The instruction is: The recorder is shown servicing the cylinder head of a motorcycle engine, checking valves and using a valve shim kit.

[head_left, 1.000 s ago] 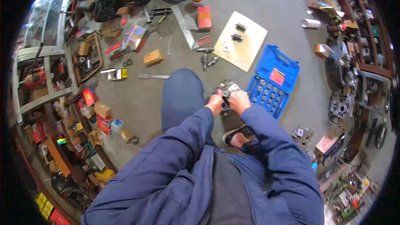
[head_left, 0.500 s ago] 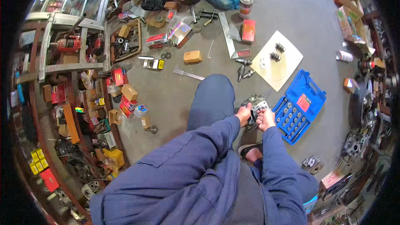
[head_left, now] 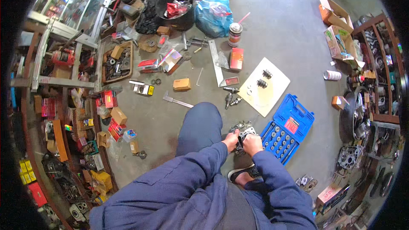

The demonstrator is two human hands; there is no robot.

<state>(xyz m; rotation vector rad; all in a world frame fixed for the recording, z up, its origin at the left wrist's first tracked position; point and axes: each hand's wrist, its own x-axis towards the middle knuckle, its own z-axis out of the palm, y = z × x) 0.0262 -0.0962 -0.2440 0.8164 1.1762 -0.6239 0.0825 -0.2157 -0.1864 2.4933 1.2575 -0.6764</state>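
Low over the floor, in front of my bent knee, is a grey cast-metal engine part, perhaps a cylinder head (head_left: 246, 129). My left hand (head_left: 231, 141) grips its left side, thumb on top. My right hand (head_left: 253, 144) is closed in a fist against the part's near right side; whatever it may hold is hidden by the fingers. Just to the right lies an open blue tool case (head_left: 303, 121) with rows of round metal pieces in it. Beyond the part, a cream sheet (head_left: 272, 98) carries two dark springs (head_left: 264, 79) and small pale rings (head_left: 249, 90).
Several dark metal shafts (head_left: 230, 98) lie beside the sheet. Farther off are a steel square (head_left: 215, 61), a red box (head_left: 237, 58), a can with a straw (head_left: 234, 35) and a blue bag (head_left: 214, 16). A caliper (head_left: 177, 100) lies left. Cluttered shelves line both sides.
The whole view has shifted, so the floor items sit lower and further left. My right hand has turned more knuckles-up over the metal part; my left hand keeps its grip.
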